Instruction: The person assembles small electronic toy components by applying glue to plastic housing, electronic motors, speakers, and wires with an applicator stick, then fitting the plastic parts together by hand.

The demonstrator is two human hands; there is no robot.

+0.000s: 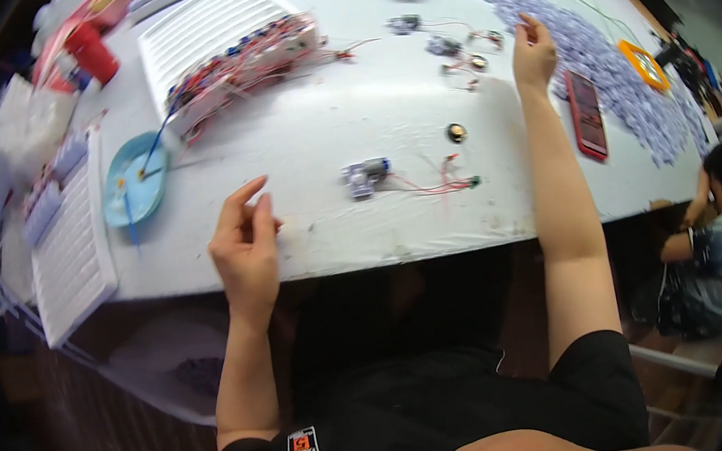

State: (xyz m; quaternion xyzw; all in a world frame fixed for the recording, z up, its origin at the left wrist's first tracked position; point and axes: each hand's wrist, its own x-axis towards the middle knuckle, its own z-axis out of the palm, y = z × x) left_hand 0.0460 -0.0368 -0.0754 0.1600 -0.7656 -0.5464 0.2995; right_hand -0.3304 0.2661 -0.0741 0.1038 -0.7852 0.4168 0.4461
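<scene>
My left hand (245, 245) hovers over the near left part of the table, its index finger and thumb apart and nothing visible between them. To its right lies a small motor assembly (364, 178) with a clear housing and red wires, beside a small round black part with a gold centre (456, 133). My right hand (533, 57) reaches to the near side of a heap of small pale-violet pieces (592, 40). Its fingers are curled together, and what they hold, if anything, is hidden. More wired assemblies (444, 46) lie just left of that hand.
A white ribbed tray (208, 31) carries a row of wired parts (243, 58). A blue dish (149, 153) with thin sticks, another white tray (77, 254) and a red cup (92, 55) stand left. A red-edged phone (586, 115) lies right; a person (715, 247) sits beyond.
</scene>
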